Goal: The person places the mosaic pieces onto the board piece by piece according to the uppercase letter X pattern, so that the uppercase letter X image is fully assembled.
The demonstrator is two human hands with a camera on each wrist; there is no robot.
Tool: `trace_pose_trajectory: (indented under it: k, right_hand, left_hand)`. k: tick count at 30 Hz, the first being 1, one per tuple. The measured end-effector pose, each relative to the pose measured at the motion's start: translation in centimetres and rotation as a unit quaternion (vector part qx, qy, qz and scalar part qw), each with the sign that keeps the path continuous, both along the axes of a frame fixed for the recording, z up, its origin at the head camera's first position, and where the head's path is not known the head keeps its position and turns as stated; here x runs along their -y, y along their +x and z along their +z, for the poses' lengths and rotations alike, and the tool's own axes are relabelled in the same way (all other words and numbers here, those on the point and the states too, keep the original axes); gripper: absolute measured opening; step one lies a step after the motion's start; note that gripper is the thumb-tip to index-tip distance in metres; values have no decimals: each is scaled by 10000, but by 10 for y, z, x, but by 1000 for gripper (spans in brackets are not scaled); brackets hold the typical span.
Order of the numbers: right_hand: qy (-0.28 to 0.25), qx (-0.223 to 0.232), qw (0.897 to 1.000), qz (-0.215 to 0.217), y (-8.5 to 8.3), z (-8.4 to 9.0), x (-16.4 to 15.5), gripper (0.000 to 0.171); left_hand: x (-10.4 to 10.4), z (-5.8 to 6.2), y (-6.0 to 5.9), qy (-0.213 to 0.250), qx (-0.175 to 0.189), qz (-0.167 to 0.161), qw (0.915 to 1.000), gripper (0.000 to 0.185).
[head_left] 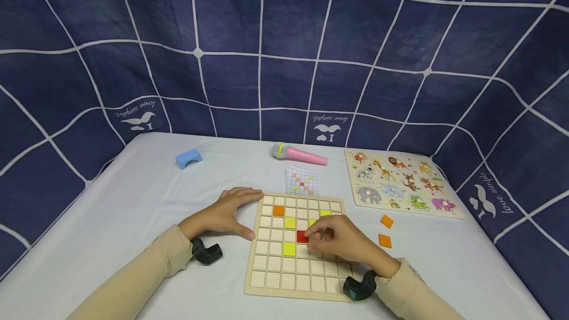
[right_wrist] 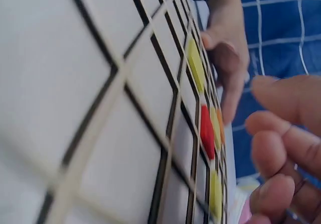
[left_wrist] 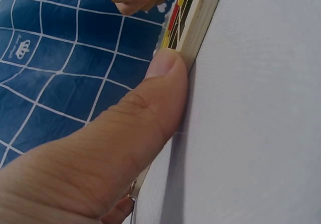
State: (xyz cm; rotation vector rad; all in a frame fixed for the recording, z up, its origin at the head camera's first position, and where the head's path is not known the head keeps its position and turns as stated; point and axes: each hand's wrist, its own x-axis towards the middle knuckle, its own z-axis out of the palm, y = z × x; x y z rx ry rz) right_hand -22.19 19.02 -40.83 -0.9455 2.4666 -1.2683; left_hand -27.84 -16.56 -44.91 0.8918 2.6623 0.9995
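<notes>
A wooden grid board (head_left: 273, 263) lies on the white table with coloured square tiles in some cells. Among them are an orange tile (head_left: 278, 211), a red tile (head_left: 302, 237) near the middle and several yellow tiles (head_left: 289, 249). My left hand (head_left: 226, 214) rests at the board's left side, fingers extended, its thumb (left_wrist: 160, 83) touching the edge in the left wrist view. Over the board, my right hand (head_left: 340, 238) hovers with loosely bent fingers beside the red tile. In the right wrist view nothing shows between its fingers (right_wrist: 271, 148), which overlap no tile.
A printed pattern card (head_left: 302, 181) lies behind the board. Two loose orange tiles (head_left: 385, 241) sit to its right, below an animal peg puzzle (head_left: 386, 174). Farther back are a pink toy microphone (head_left: 306, 155) and a blue arch block (head_left: 188, 158). A dark curtain (head_left: 284, 83) hangs behind.
</notes>
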Motion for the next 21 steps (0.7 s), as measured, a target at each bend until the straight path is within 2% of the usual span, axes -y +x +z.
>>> trace_pose_trajectory:
  k: [5,9,16,21]
  right_hand:
    - [-484,39,9982,-343,0,2,-25,14]
    - [-791,-168,9953,-528,0,1,-46,14]
    - [-1016,-410,9910,-771,0,-4,-83,17]
    - [-1196,-618,9814,-1367,0,-8,-109,20]
  left_hand:
    - [0,-1,0,17,-27,-6,10000,110]
    - [0,0,1,44,-16,-6,10000,109]
    - [-1,1,2,80,10,-11,10000,109]
    - [0,1,1,58,-6,-8,10000,109]
